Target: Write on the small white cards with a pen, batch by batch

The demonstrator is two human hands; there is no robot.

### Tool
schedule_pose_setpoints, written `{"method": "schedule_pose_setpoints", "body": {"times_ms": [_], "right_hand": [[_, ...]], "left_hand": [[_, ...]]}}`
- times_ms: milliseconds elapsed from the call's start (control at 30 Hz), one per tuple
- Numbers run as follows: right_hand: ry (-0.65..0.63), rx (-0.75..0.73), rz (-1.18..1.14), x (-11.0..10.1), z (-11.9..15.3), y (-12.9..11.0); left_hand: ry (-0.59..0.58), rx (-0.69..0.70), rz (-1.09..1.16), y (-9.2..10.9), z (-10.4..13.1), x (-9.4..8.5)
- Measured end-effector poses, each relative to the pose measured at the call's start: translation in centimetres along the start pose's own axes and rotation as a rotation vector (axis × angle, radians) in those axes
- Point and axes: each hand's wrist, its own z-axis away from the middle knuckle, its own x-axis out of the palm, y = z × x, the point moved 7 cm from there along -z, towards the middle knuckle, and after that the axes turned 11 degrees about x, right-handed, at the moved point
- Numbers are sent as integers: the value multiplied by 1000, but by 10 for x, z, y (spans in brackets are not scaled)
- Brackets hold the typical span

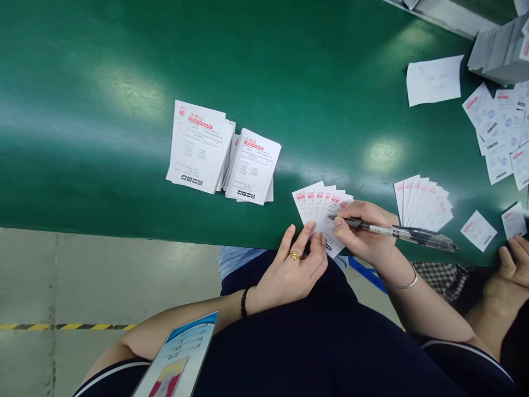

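A black and clear pen (407, 236) is in my right hand (367, 229), its tip touching one of the fanned certificate cards (306, 201) near the table's front edge. My left hand (295, 267), with a gold ring on one finger, holds the lower part of this fan; its thumb is hidden. The cards are white with red headings and overlap each other. To the right of my right hand lies a second fan of certificate cards (425, 204). Further left on the table stand two stacks of certificate cards, a larger one (200, 149) and a smaller one (253, 168).
The green table (248, 55) ends just in front of my body. At right are a single card (478, 230), scattered cards (502, 127), a white paper sheet (435, 80) and tall card stacks (498, 52). Another person's hand (514, 256) rests at the far right edge.
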Motion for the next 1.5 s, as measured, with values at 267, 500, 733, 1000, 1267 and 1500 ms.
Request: {"method": "schedule_pose_setpoints", "body": {"times_ms": [267, 500, 733, 1000, 1267, 1500], "right_hand": [[-2, 50, -54, 2, 2, 5], [-5, 226, -210, -10, 6, 10], [32, 176, -90, -9, 15, 13], [44, 79, -52, -6, 15, 12], [40, 62, -35, -5, 14, 8], [24, 20, 20, -6, 12, 1]], "left_hand": [[-2, 6, -40, -1, -1, -2], [-31, 9, -36, 1, 1, 2], [-30, 5, -33, 0, 2, 3], [-17, 10, -9, -1, -1, -1], [-2, 2, 17, 0, 0, 1], [-29, 9, -7, 1, 0, 2]]}}
